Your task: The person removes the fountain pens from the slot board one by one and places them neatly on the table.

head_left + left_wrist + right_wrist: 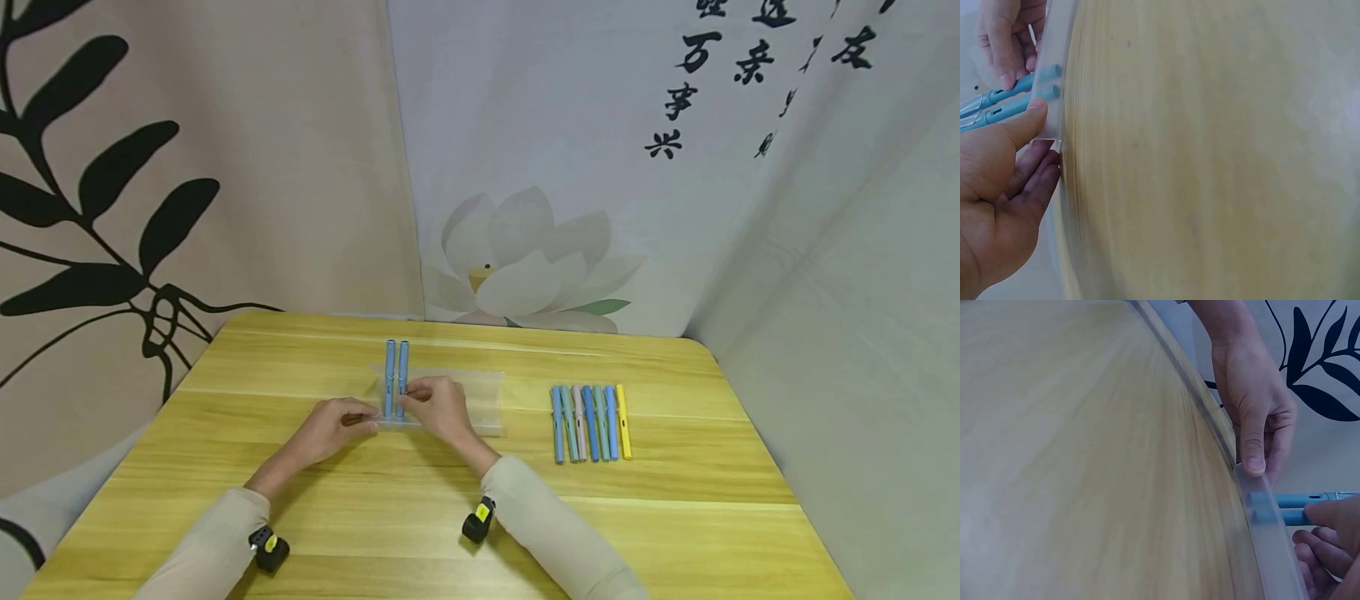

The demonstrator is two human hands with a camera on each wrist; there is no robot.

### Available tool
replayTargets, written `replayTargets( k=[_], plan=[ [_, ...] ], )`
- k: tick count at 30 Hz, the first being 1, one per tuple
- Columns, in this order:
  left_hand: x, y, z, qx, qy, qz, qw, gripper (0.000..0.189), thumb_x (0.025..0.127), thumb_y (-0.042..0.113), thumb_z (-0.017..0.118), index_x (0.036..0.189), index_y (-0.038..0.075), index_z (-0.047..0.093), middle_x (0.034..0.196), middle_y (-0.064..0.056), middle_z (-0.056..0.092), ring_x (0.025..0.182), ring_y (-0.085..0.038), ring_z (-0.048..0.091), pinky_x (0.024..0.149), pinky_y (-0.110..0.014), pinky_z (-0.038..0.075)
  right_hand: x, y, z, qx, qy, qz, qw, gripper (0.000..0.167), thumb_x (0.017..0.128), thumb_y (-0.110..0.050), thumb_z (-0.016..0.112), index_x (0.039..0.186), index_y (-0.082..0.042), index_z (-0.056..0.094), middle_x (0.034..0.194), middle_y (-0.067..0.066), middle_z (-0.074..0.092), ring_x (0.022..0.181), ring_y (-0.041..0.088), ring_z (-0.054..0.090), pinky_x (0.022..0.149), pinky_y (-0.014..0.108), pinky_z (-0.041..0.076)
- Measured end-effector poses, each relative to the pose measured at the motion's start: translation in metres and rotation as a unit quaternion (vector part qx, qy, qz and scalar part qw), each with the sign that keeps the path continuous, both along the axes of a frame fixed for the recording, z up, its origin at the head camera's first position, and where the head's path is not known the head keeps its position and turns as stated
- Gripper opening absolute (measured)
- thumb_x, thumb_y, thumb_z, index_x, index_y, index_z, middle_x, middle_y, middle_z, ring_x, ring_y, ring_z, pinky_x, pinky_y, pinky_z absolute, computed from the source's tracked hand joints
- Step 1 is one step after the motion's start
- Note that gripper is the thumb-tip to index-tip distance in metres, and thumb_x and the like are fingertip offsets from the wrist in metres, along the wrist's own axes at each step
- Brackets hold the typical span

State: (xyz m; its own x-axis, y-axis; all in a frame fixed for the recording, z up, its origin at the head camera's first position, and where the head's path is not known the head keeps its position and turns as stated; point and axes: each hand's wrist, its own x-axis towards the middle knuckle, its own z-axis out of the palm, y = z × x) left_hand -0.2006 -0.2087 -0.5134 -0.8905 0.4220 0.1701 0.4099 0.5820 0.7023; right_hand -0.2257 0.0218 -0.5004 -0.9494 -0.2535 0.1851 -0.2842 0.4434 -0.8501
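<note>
Two light-blue pens [389, 379] lie side by side, clips showing, in a clear plastic pen tray [483, 404]. Their lower ends sit behind the tray's frosted front lip [1057, 37]. My left hand [327, 429] pinches the tray's left end, the thumb on the lip and the fingers behind it. With thumb and fingertips my right hand [441, 407] holds the right-hand blue pen [403, 365] just above the lip. Part of that pen is hidden behind my right fingers in the right wrist view.
On the wooden table [675, 517], right of the tray, several pens lie in a row: blue, green-blue and pinkish ones, with a yellow pen [624, 421] at the right end. A printed curtain [315, 167] hangs behind the table's far edge.
</note>
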Motion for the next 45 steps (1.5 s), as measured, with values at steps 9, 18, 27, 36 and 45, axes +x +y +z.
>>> replayTargets(
  k=[9,18,27,36,45],
  plan=[
    [-0.001,0.000,-0.002,-0.010,-0.013,0.007,0.9998,0.026,0.097,0.016,0.072,0.118,0.002,0.075,0.118,-0.016,0.073,0.108,-0.032,0.069,0.091,-0.047,0.059,0.001,-0.001,-0.001,-0.005,-0.002,-0.002,1.0000,0.014,0.092,-0.016,0.078,0.099,-0.004,0.079,0.092,0.006,0.078,0.076,0.007,0.071,0.065,0.019,0.058],
    [-0.001,0.000,-0.002,-0.005,-0.018,0.008,0.9998,0.026,0.096,0.014,0.072,0.118,0.001,0.074,0.120,-0.017,0.073,0.109,-0.033,0.069,0.092,-0.048,0.058,0.001,-0.001,-0.001,-0.009,-0.006,-0.006,0.9999,0.015,0.093,-0.016,0.078,0.101,-0.004,0.078,0.093,0.006,0.079,0.079,0.008,0.071,0.067,0.020,0.058],
    [0.000,0.000,-0.002,-0.002,-0.029,0.007,0.9996,0.026,0.096,0.014,0.072,0.119,0.002,0.074,0.121,-0.017,0.072,0.111,-0.034,0.068,0.094,-0.048,0.058,0.002,0.001,0.009,-0.028,-0.002,-0.010,0.9995,0.013,0.093,-0.015,0.077,0.101,-0.005,0.078,0.093,0.005,0.079,0.076,0.005,0.071,0.064,0.019,0.058],
    [-0.002,0.000,-0.004,-0.001,-0.024,0.004,0.9997,0.026,0.096,0.014,0.072,0.119,0.002,0.074,0.120,-0.017,0.072,0.110,-0.032,0.069,0.093,-0.048,0.058,0.005,0.010,0.024,-0.021,0.016,-0.018,0.9995,0.014,0.093,-0.016,0.077,0.103,-0.007,0.079,0.094,0.002,0.079,0.081,0.008,0.072,0.068,0.021,0.059],
    [0.000,0.000,-0.001,-0.005,-0.030,0.013,0.9995,0.027,0.096,0.017,0.072,0.119,0.003,0.075,0.119,-0.015,0.073,0.107,-0.029,0.069,0.091,-0.047,0.059,0.007,0.025,0.032,-0.016,0.017,-0.017,0.9996,0.015,0.095,-0.022,0.076,0.105,-0.010,0.079,0.095,-0.001,0.078,0.083,0.007,0.071,0.070,0.021,0.059]
  ],
)
